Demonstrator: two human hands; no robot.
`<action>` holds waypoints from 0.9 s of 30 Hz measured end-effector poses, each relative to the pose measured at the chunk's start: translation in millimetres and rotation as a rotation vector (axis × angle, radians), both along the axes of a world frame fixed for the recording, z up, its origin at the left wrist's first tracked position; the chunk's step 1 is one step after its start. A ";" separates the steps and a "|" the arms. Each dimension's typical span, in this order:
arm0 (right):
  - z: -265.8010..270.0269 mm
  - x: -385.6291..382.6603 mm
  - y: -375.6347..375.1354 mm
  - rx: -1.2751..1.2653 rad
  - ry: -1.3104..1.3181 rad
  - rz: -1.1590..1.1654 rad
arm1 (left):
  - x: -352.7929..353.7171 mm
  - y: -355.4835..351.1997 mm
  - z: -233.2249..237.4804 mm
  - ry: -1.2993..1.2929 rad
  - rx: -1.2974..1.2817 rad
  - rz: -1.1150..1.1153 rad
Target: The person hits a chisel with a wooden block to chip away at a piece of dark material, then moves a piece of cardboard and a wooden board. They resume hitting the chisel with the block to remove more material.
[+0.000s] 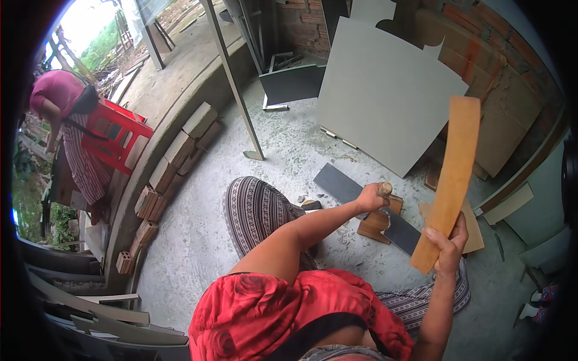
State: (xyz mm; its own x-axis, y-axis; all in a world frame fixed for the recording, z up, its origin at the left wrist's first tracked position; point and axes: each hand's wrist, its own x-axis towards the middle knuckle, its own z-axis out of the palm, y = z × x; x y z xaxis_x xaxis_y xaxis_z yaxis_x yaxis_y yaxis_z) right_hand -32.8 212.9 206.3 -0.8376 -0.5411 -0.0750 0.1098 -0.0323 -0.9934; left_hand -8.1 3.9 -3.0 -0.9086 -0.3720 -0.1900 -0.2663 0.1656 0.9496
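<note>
My left hand (369, 198) is closed around a handle with a round, light-brown end (384, 190); the tool's other end is hidden. Beneath it, a long dark grey board (340, 183) lies across the floor, with a brown wooden block (374, 225) beside and partly over it. In my right hand (450, 243) is a long, slightly curved orange-brown wooden slat (460, 162). The fingers grip its lower part and it stands nearly upright, above the floor. A pale wooden board (474, 231) lies behind my right hand.
A large grey panel (385, 96) leans at the back, near cardboard (506, 114). A thin metal post (233, 78) rises ahead. Bricks (177, 150) line the raised ledge on the left. Another person (63, 99) bends near a red plastic chair (123, 129).
</note>
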 end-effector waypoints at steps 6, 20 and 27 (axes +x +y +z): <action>7.7 -8.0 6.3 -0.040 -0.022 -0.081 | 1.5 -50.8 -15.6 -0.241 -0.057 0.270; 9.7 -11.2 14.6 -0.060 -0.153 -0.125 | 46.6 -77.1 -116.0 -0.629 0.535 0.604; 11.6 -8.5 20.1 -0.042 -0.133 -0.141 | 36.8 -71.3 -105.7 -0.599 0.508 0.640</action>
State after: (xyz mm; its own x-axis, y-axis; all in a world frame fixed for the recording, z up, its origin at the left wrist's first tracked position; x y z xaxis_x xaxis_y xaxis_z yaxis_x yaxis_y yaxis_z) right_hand -41.3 232.9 218.0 -0.8894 -0.4243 -0.1699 0.2315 -0.0977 -0.9679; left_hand 28.7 -67.3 -108.7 -0.2703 -0.5043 -0.8201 -0.6190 -0.5614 0.5492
